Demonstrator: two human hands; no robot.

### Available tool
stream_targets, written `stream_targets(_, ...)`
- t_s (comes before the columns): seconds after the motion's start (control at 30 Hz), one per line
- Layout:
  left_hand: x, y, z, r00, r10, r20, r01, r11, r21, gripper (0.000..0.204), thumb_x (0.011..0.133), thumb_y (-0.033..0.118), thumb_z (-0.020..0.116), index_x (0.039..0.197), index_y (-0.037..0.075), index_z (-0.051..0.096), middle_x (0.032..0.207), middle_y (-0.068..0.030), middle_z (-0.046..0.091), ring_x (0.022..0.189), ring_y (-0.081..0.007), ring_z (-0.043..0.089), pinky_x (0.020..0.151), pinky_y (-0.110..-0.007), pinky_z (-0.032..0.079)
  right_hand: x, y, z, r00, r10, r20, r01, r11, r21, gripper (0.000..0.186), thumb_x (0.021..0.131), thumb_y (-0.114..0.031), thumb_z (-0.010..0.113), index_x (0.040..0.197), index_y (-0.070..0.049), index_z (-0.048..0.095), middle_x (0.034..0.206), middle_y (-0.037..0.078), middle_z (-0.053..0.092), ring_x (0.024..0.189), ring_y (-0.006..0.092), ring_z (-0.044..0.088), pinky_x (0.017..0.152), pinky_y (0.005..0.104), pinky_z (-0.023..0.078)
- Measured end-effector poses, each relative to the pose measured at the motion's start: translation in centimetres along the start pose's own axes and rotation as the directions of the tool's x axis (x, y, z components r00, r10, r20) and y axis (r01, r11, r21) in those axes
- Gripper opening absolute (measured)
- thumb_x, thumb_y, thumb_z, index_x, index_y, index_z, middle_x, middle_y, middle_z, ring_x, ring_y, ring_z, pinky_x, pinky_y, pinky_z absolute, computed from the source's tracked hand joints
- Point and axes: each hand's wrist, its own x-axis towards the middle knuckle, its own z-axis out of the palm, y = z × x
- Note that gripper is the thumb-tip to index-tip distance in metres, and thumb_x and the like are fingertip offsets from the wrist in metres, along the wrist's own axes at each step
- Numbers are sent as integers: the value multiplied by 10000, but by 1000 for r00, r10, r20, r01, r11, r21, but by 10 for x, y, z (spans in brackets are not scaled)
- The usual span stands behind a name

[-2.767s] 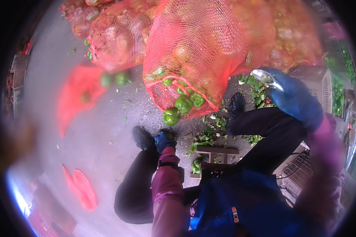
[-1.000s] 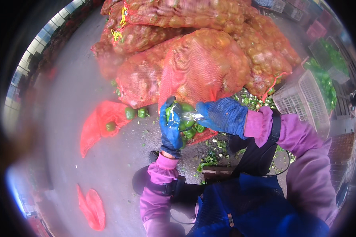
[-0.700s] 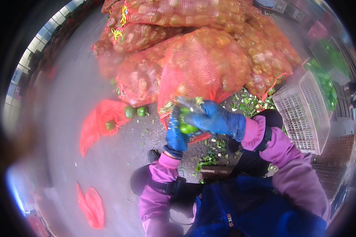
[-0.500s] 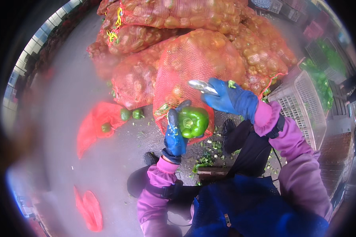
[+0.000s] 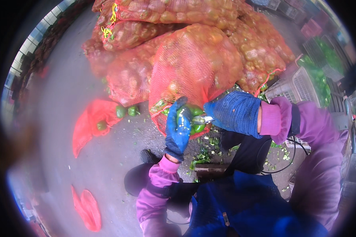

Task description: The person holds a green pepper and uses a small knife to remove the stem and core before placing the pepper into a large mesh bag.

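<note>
My left hand (image 5: 178, 129), in a blue glove, is closed round a green bell pepper (image 5: 196, 109) at the open mouth of a red mesh sack (image 5: 194, 59). From the right, my right hand (image 5: 234, 113), also gloved in blue, grips a shiny spoon-shaped metal tool (image 5: 204, 119). The tool's tip meets the pepper; whether it has gone into the flesh I cannot tell. Part of the pepper is hidden behind my left fingers and the tool.
More filled mesh sacks (image 5: 178, 12) are piled behind. Loose peppers (image 5: 133, 110) and red mesh pieces (image 5: 91, 126) lie left on the wet floor. Green scraps (image 5: 203, 156) litter the ground by my feet. Right stand plastic crates (image 5: 302, 85), one holding green peppers (image 5: 318, 75).
My right hand has come down and turned inward, bringing the metal tool from above the pepper onto it. My left hand still holds the pepper, now turned more to the right.
</note>
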Motion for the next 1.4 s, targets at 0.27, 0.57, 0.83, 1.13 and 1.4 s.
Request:
stream_targets(0.27,-1,-16,-1,971,12,-238,-25,998,-53,416,995,269,455,1321,10,454,1178,-101,563,1026,-162,553,918,-302,448,23,7,82,971,167,171,-236,788,569,359,813,-349,681,1076,-120,597,745,100,629,602,250,621,572,394,502)
stream_targets(0.57,-12,1,28,945,-318,-79,236,829,-506,443,1012,313,397,1340,16,425,1227,-85,517,1100,-175,525,976,-334,431,57,-1,17,837,546,14,-223,318,922,578,918,-237,602,1445,-185,371,717,-50,510,556,23,457,429,193,388)
stream_targets(0.83,-3,5,20,979,-137,-151,68,919,-389,551,1011,433,333,1374,24,402,1285,-122,507,1162,-224,519,1002,-358,426,6,-5,27,868,441,226,-293,90,952,671,842,-292,718,1371,-40,391,982,47,601,772,64,526,625,222,448)
stream_targets(1.13,2,31,76,984,-138,114,161,961,-224,739,929,622,343,1488,149,235,1486,-117,309,1149,-273,528,765,-323,546,-66,45,82,824,536,184,163,-536,828,370,848,-481,659,1022,-157,619,710,-42,603,558,62,534,465,222,402)
stream_targets(1.4,36,-86,-48,844,-472,-256,457,882,-119,497,945,338,516,1368,98,413,1252,-65,514,1051,-193,574,768,-301,509,-264,176,-21,68,959,-275,420,223,880,311,867,-360,669,1066,-130,599,851,-26,634,638,110,588,586,249,484)
